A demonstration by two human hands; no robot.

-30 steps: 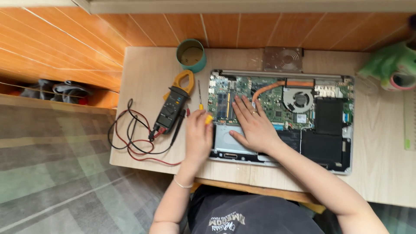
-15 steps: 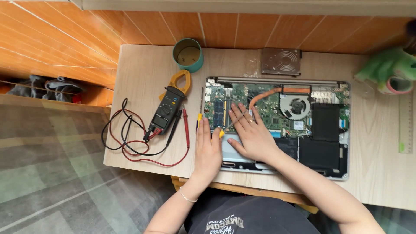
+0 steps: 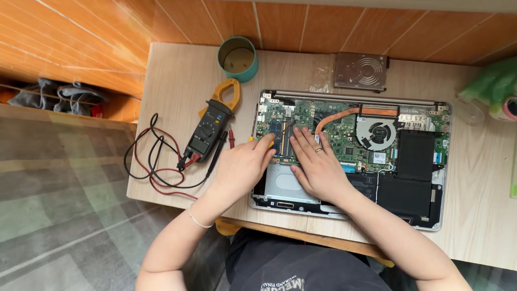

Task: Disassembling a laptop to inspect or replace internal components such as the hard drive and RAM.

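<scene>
An opened laptop (image 3: 420, 178) lies bottom-up on the wooden table, its green circuit board (image 3: 344, 129), copper heat pipe, fan (image 3: 377, 132) and black battery exposed. My left hand (image 3: 242, 167) rests at the board's left edge, fingers curled around a small yellow-handled tool (image 3: 251, 139) and pointing at the memory slot. My right hand (image 3: 318, 167), with a ring, lies flat on the board beside it, fingers spread over the memory area. What lies under the fingertips is hidden.
A black and yellow clamp meter (image 3: 210, 126) with red and black leads (image 3: 156, 167) lies left of the laptop. A teal cup (image 3: 237, 58) and a hard drive (image 3: 361, 71) stand at the back. Green plastic objects (image 3: 495, 89) sit at the right edge.
My left hand moved right from beside the laptop onto the board's left edge. My right hand shifted slightly up the board. The camera moved closer.
</scene>
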